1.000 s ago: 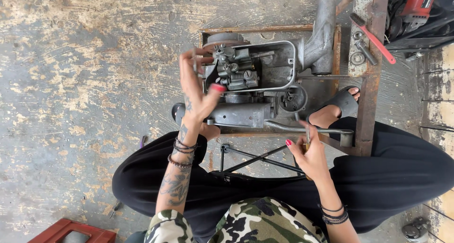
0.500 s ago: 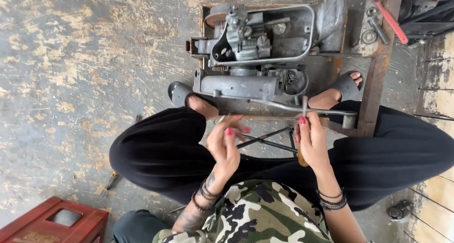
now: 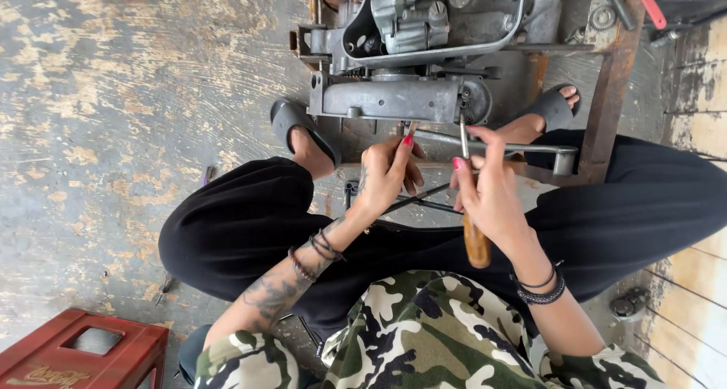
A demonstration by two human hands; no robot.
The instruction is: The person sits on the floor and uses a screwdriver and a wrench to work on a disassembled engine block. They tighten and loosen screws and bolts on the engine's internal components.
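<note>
A wooden-handled screwdriver with a thin steel shaft (image 3: 474,230) is gripped in the closed right hand (image 3: 492,196), its tip set against the grey metal engine casing (image 3: 394,97). A small part, too tiny to identify, is pinched by the left hand (image 3: 388,173) just beside it. The tool is judged stiff and light, best held at the handle.

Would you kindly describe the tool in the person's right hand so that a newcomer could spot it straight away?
Start at the grey metal engine on the rusty frame at the top. Just below it, the right hand grips a screwdriver whose thin steel shaft points up at the engine's lower edge. Its brown wooden handle, sticking out below the palm, sets it apart from the bare metal bars nearby.
</note>
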